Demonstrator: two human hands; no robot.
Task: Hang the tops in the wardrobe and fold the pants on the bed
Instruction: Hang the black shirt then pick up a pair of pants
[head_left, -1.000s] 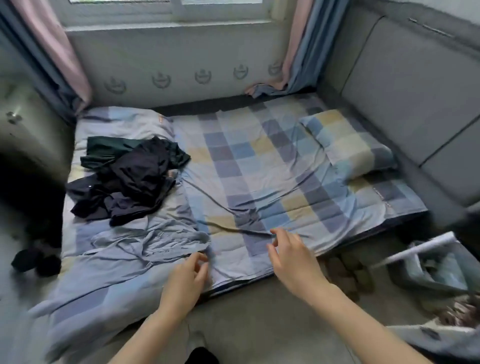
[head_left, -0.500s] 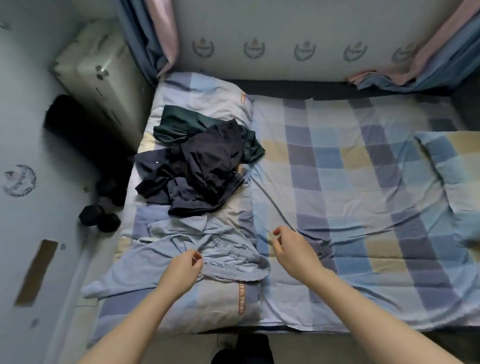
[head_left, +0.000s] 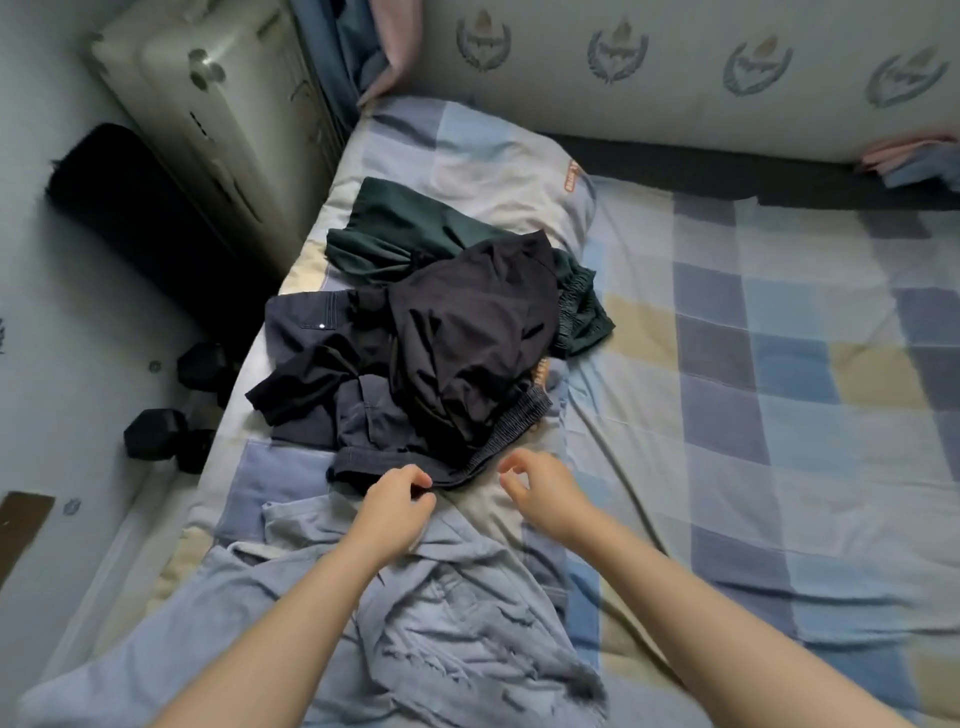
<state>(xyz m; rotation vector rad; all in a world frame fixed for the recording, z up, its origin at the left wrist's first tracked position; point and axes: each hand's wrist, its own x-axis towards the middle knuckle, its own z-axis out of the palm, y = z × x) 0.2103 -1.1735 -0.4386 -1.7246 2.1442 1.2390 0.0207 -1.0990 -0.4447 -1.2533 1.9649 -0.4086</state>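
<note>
I see a heap of dark clothes (head_left: 441, 343) lying on the bed (head_left: 779, 415), close to its left edge and about midway along it. On top sits a black, slightly shiny garment (head_left: 467, 332), crumpled, with a ribbed grey waistband (head_left: 511, 428) curling along its near side. Under it, toward the left edge, is a navy garment (head_left: 322, 317) with stitched seams and a small metal stud, and its hem reaches down to the near side of the heap. A dark green piece (head_left: 384, 228) pokes out at the far side, partly on a pale checked pillow (head_left: 483, 156) at the far left corner of the bed. Whether each dark piece is a top or pants I cannot tell.

Nearer to me, along the left edge and down to the near left corner, lies a light blue garment (head_left: 415, 623), wrinkled and spread loosely. Both forearms pass over it.

My left hand (head_left: 397, 504) has its fingers curled, with fingertips at the navy hem on the near side of the heap; it seems to pinch that edge, though the contact is small and a little blurred. My right hand (head_left: 540, 493) hovers just beside the waistband, fingers loosely bent and holding nothing, apart from the cloth.

The bed carries a blue, grey and yellow checked sheet (head_left: 727, 338). On the floor past the left edge stand a cream suitcase (head_left: 208, 114) and black dumbbells (head_left: 166, 431).
</note>
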